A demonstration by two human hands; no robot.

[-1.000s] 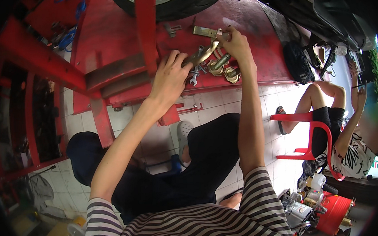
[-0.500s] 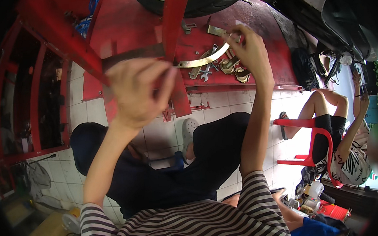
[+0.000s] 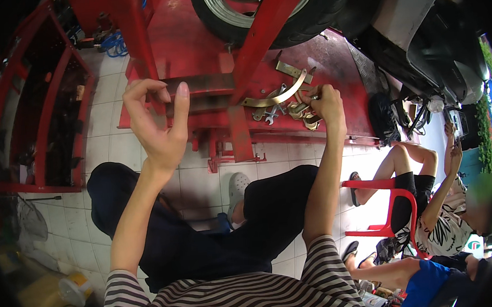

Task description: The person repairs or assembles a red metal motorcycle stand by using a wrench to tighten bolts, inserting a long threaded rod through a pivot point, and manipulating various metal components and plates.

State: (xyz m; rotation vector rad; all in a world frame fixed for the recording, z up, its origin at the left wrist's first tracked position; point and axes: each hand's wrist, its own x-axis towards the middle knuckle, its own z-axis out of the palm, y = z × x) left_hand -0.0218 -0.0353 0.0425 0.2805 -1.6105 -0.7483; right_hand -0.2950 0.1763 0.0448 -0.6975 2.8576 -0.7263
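My left hand (image 3: 160,138) is raised beside the red frame, fingers bent but apart and holding nothing. My right hand (image 3: 328,109) has its fingers closed among the metal parts on the red platform (image 3: 346,78); what is between the fingertips is too hidden to name. A curved brass-coloured bar (image 3: 279,98) lies across the pile just left of those fingers. Behind it is a flat metal plate (image 3: 288,69). Open-ended wrenches (image 3: 269,117) lie under the bar, and round brass-coloured fittings (image 3: 311,123) sit below my right fingers, partly covered.
A red post (image 3: 252,44) rises before a motorcycle tyre (image 3: 328,16), with dark bodywork (image 3: 406,34) to the right. A red slatted rack (image 3: 72,108) and blue hose (image 3: 114,44) are left. A co-worker (image 3: 436,220) occupies a red chair (image 3: 388,226); another person (image 3: 415,284) is below.
My left hand has let go of the curved bar and moved left, opening. My right hand has left the bar's upper end for the parts below it. The view has shifted.
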